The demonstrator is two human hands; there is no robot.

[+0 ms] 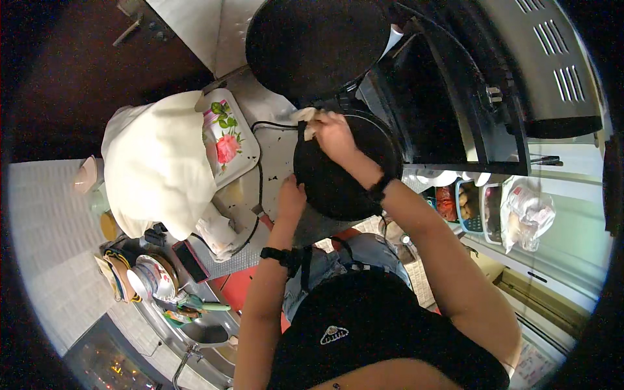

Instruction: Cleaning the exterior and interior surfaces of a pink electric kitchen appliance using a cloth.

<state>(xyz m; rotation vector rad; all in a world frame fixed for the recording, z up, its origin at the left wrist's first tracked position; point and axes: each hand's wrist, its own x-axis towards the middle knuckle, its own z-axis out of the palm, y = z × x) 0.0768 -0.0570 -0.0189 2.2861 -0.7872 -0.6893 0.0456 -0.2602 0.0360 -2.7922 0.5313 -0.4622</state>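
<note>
A round black electric griddle [336, 190] lies open on the metal counter, its round lid [319, 46] raised on the far side. My right hand [335, 136] reaches over the cooking plate and pinches a crumpled off-white cloth or paper towel [308, 117] at the plate's far left rim. Against the near left edge of the griddle, my left hand [291, 197] is curled with its fingers on the rim; part of its grip is hidden. A black power cord [261, 183] runs from the griddle down the counter's left side.
Left of the griddle stand a floral tray [239, 148] and a bulky thing under cream cloth [158, 161]. A phone [190, 262] lies near the sink [209, 334] and stacked dishes [158, 278]. A black appliance [429, 107] borders the right. Dark crumbs dot the counter.
</note>
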